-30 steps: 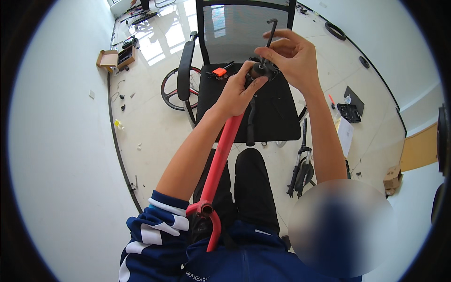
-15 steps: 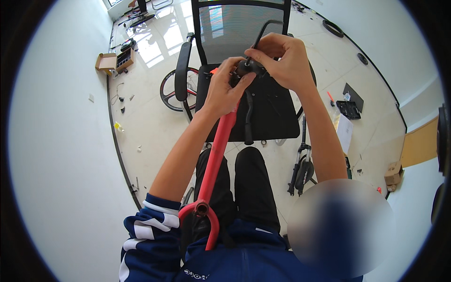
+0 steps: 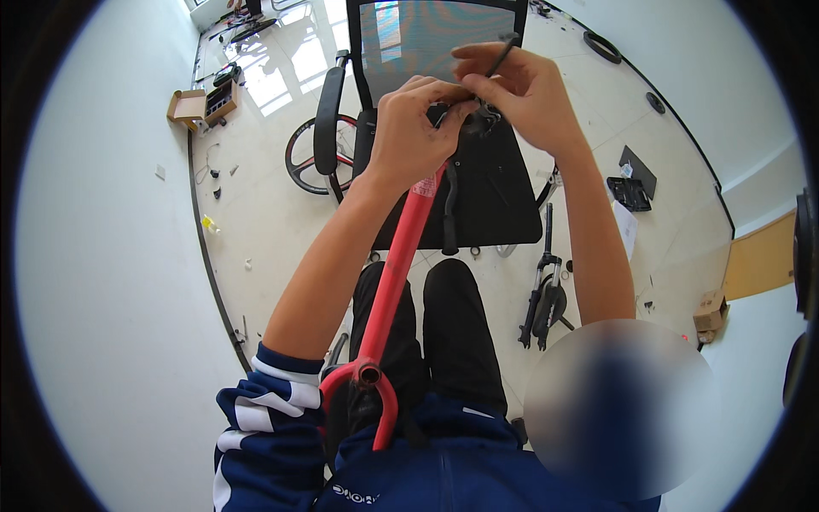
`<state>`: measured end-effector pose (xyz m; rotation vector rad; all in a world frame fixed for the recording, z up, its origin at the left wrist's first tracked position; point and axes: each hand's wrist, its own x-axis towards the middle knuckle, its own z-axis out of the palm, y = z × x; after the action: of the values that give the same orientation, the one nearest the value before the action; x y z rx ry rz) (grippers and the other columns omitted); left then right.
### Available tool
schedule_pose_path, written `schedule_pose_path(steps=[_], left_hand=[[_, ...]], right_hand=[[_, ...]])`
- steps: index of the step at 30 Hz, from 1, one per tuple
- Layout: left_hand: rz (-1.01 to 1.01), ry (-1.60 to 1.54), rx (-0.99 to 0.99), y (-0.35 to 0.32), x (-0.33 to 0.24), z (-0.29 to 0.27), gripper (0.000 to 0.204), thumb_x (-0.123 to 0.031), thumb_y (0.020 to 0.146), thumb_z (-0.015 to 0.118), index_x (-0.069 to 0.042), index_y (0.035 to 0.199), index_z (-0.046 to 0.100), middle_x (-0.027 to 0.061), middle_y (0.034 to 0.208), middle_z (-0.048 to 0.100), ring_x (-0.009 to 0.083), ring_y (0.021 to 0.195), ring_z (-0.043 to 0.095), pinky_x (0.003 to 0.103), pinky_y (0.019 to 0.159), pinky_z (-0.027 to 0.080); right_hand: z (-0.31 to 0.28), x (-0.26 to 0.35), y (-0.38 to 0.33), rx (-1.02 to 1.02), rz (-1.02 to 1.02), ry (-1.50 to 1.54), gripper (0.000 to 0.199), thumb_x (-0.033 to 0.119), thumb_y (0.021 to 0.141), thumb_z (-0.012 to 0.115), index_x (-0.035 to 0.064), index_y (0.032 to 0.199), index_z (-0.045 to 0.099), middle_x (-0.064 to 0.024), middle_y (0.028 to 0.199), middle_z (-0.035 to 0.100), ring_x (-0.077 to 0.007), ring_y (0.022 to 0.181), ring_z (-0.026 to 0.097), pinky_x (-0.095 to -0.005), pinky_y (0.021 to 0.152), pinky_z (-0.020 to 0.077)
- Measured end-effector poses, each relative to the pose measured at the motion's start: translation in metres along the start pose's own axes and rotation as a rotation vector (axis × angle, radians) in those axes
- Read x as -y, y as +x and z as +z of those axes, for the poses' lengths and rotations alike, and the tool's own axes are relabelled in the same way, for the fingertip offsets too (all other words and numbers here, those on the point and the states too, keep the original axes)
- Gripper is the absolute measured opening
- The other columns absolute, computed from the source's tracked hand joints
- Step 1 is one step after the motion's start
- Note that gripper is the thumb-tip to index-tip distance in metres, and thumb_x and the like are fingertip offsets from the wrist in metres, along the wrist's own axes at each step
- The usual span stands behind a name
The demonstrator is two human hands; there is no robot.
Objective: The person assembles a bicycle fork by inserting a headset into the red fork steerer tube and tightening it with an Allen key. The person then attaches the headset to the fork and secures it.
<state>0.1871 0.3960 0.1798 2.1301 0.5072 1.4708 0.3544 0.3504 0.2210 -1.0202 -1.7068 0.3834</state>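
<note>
My left hand (image 3: 415,126) is closed around a dark bicycle part (image 3: 483,121) at the far end of a red bicycle frame (image 3: 397,264); its thumb and forefinger press together there. The part's exact kind is partly hidden by the fingers. In my right hand (image 3: 531,92) is a black hex key (image 3: 505,53), gripped between thumb and fingers, its bent end up and blurred. The key's lower end is behind my fingers. The frame slants down over my left thigh, its forked end near my waist. Below the part, a black bar (image 3: 450,209) with a thick end hangs over the seat.
A black office chair (image 3: 503,205) stands in front of my knees. On the floor are a wheel (image 3: 294,166) to the left, a suspension fork (image 3: 546,294) to the right, a black tool case (image 3: 629,194), an open cardboard box (image 3: 188,107) and a tyre (image 3: 603,48).
The hex key has tilted to the right and its bent end has swung round. My right hand has turned with it, while my left hand has shifted slightly right around the dark part.
</note>
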Motion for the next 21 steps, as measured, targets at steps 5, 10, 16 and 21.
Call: schedule_pose_path(steps=[5,10,16,21], left_hand=[[0.059,0.041,0.089,0.004,0.005,-0.007,0.014,-0.003,0.082,0.067,0.0,0.095,0.073,0.0123,0.086,0.071,0.0293,0.085,0.064,0.036,0.076,0.051],[-0.007,0.001,0.134,0.004,0.0,-0.009,0.016,-0.007,0.079,0.074,-0.001,0.093,0.074,0.0128,0.085,0.071,0.0258,0.081,0.066,0.033,0.074,0.052],[-0.13,0.017,0.079,0.002,-0.005,-0.004,0.018,-0.008,0.076,0.078,-0.001,0.093,0.075,0.0119,0.082,0.071,0.0234,0.079,0.067,0.031,0.073,0.052],[-0.015,0.051,0.124,0.005,0.001,-0.008,0.019,-0.009,0.077,0.077,-0.002,0.094,0.075,0.0118,0.08,0.07,0.0246,0.081,0.066,0.031,0.073,0.052]], right_hand=[[-0.008,0.01,0.001,0.073,0.078,-0.024,0.021,0.006,0.089,0.068,-0.0025,0.108,0.07,-0.0122,0.096,0.073,-0.0186,0.09,0.072,-0.029,0.085,0.0573],[-0.004,0.006,-0.001,-0.03,0.105,-0.096,0.022,0.015,0.082,0.077,-0.0001,0.098,0.074,-0.0098,0.083,0.074,-0.0168,0.077,0.073,-0.0261,0.075,0.0573],[-0.004,0.011,-0.005,-0.053,0.091,-0.144,0.022,0.016,0.081,0.077,-0.0003,0.096,0.074,-0.0096,0.084,0.074,-0.0173,0.077,0.073,-0.0252,0.074,0.0571],[-0.007,0.009,-0.008,-0.084,0.051,0.134,0.018,0.013,0.082,0.076,-0.0008,0.094,0.073,-0.0092,0.085,0.075,-0.0181,0.077,0.073,-0.0254,0.076,0.0572]])
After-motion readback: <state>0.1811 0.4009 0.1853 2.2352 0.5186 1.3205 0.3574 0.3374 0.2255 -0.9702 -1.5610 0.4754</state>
